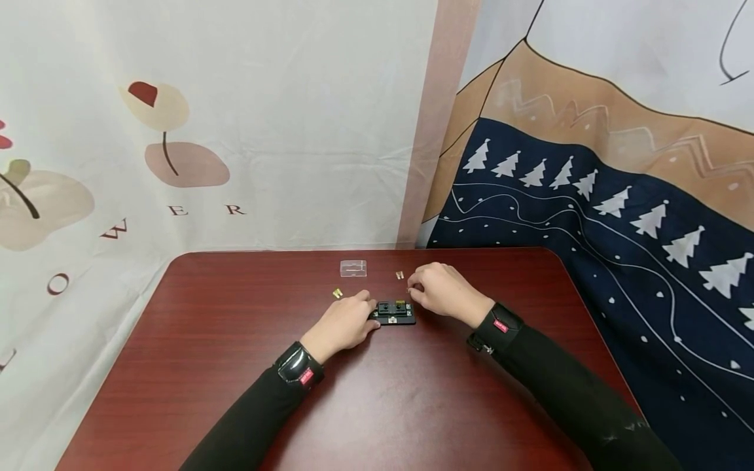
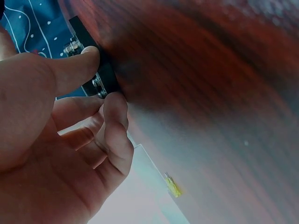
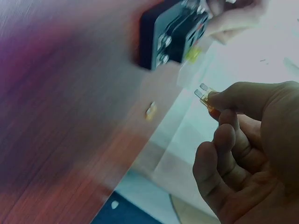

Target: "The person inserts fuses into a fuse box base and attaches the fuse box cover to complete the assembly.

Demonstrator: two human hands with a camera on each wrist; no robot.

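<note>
Head view: black fuse block (image 1: 393, 312) lies mid-table (image 1: 247, 366), well clear of every edge.
Left hand (image 1: 344, 323): thumb and fingers pinch the block's end.
Right hand (image 1: 443, 290): fingertips pinch an amber fuse (image 3: 206, 96) just beside the block.
Beyond fingers: yellow fuse (image 1: 338, 293), second loose fuse (image 1: 399, 275), clear cover (image 1: 353, 267).

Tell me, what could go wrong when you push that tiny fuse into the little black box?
1. The right hand pinches the fuse only at its tip, so it might slip and drop onto the table.
2. The left hand steadies the black fuse box from one end only; a hard push might slide or tip it.
3. The two thin prongs may bend if they miss the slot.
</note>
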